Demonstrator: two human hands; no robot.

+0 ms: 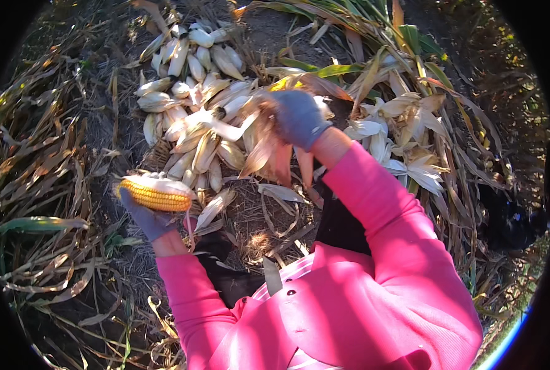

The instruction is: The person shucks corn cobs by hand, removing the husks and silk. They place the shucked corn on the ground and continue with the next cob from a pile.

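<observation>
My left hand (146, 215), in a grey glove, holds a yellow corn ear (157, 195) from below. Pale husk covers the ear's upper side, and a thin strand hangs from its right end. My right hand (300, 118), gloved too and partly blurred, is closed around dry corn husk (268, 150), whose leaves hang down below it; the fingertips are hidden. Between and beyond my hands lies a heap of corn ears in pale husks (198, 99).
Opened, pale husks (413, 162) lie to the right against long corn stalks and leaves (460, 134). Dry leaves (48, 162) cover the ground at the left. Loose husk pieces (279, 192) are on the soil before my legs.
</observation>
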